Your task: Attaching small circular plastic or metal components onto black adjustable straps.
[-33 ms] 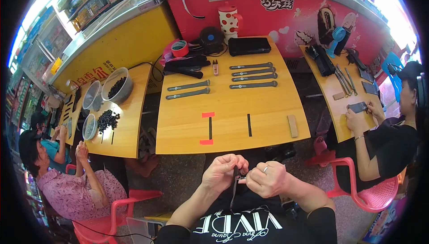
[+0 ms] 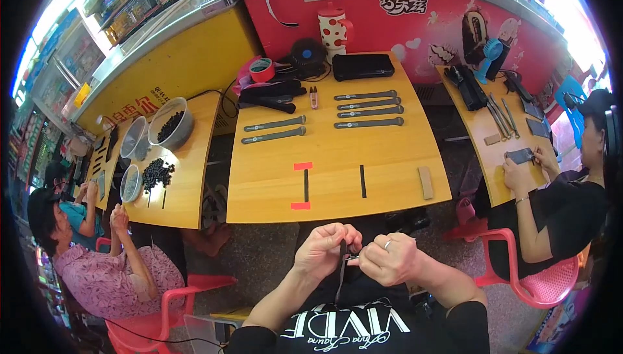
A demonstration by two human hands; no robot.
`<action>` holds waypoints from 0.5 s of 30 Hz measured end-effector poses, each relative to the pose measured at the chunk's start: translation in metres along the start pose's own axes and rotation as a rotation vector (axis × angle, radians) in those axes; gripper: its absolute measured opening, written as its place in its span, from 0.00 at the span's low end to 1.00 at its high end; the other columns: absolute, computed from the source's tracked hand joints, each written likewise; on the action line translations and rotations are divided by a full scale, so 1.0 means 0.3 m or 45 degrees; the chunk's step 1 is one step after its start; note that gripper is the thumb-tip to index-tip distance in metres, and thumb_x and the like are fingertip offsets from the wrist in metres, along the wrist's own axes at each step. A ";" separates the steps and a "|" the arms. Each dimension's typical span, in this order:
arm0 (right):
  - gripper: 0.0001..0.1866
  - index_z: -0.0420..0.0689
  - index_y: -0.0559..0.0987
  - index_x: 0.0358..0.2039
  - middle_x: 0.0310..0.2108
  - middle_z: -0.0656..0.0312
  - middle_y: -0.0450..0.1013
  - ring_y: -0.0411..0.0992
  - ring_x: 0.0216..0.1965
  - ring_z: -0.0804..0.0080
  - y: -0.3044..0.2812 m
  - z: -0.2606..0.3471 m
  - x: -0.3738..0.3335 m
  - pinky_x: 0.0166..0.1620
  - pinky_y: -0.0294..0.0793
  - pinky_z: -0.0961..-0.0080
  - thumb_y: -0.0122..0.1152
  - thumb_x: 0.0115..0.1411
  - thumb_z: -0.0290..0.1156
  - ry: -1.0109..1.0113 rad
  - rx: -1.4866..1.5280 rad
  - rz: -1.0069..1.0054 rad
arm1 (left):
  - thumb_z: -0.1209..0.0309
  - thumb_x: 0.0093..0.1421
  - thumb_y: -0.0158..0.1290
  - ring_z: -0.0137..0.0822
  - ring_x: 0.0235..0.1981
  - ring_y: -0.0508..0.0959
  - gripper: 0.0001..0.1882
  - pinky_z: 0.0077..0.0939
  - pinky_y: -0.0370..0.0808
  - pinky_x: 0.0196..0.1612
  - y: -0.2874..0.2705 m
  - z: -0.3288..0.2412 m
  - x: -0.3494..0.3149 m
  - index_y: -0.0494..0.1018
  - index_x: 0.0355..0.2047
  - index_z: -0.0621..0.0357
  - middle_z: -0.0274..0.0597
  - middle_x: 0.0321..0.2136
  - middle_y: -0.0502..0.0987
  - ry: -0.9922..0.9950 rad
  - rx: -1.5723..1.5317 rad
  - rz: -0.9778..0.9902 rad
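Note:
In front of my chest, just off the table's near edge, my left hand (image 2: 324, 248) is closed on a narrow dark strap (image 2: 341, 275) whose free end dangles toward my lap. Close by on the right, my right hand (image 2: 391, 260), with a ring on one finger, is curled into a fist. Its fingertips meet the strap's upper part, where a small light spot shows; what they pinch is hidden. On the table, two grey straps (image 2: 274, 135) lie at the left and several more grey straps (image 2: 370, 122) at the right, laid out in rows.
The wooden table (image 2: 389, 153) carries red tape marks (image 2: 302, 166), black strips (image 2: 363, 181), a tan block (image 2: 425, 183), small snips (image 2: 314, 97), a tape roll (image 2: 262, 70), a black case (image 2: 363, 67) and a dotted cup (image 2: 332, 29). Co-workers sit at side tables left and right.

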State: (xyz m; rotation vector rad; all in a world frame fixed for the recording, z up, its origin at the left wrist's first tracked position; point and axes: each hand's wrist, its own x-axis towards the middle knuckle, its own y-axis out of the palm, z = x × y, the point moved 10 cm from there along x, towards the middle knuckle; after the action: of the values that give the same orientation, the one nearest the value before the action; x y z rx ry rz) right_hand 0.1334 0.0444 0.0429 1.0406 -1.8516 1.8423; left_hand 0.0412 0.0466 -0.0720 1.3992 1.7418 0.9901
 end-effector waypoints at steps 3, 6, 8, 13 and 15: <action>0.16 0.50 0.67 0.14 0.15 0.69 0.57 0.60 0.16 0.79 -0.008 -0.024 -0.001 0.17 0.56 0.82 0.66 0.48 0.38 0.054 -0.011 -0.026 | 0.66 0.62 0.53 0.35 0.36 0.72 0.11 0.29 0.72 0.44 -0.017 0.004 -0.001 0.71 0.27 0.60 0.40 0.29 0.72 0.015 0.011 -0.023; 0.19 0.48 0.71 0.19 0.17 0.66 0.61 0.64 0.16 0.74 0.002 -0.125 0.001 0.18 0.60 0.80 0.68 0.44 0.47 0.375 0.053 0.190 | 0.63 0.63 0.53 0.35 0.34 0.73 0.12 0.32 0.75 0.41 -0.033 -0.018 0.005 0.69 0.28 0.58 0.38 0.28 0.70 0.040 -0.097 -0.001; 0.19 0.47 0.71 0.20 0.18 0.65 0.63 0.67 0.18 0.73 -0.007 -0.155 0.001 0.18 0.62 0.79 0.69 0.44 0.47 0.463 0.247 0.116 | 0.63 0.63 0.53 0.35 0.34 0.74 0.12 0.31 0.75 0.40 -0.019 0.013 0.005 0.69 0.28 0.58 0.38 0.28 0.70 -0.025 -0.039 0.014; 0.19 0.45 0.73 0.24 0.25 0.63 0.68 0.71 0.22 0.73 0.041 -0.111 0.035 0.21 0.66 0.77 0.70 0.43 0.45 0.357 0.419 0.158 | 0.64 0.63 0.53 0.27 0.31 0.72 0.11 0.20 0.70 0.34 -0.053 0.064 0.003 0.69 0.29 0.57 0.34 0.29 0.71 -0.128 -0.001 -0.106; 0.15 0.45 0.72 0.25 0.24 0.64 0.66 0.70 0.21 0.73 0.058 -0.104 0.035 0.20 0.66 0.77 0.67 0.44 0.39 0.326 0.386 0.214 | 0.64 0.63 0.53 0.26 0.31 0.71 0.10 0.19 0.69 0.33 -0.053 0.074 -0.006 0.69 0.29 0.56 0.33 0.30 0.71 -0.148 -0.016 -0.116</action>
State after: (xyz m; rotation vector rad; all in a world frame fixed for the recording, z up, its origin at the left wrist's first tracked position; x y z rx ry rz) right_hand 0.1062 0.0700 0.0411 0.7097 -1.5857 2.2876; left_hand 0.0535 0.0459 -0.0964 1.3308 1.6949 0.8524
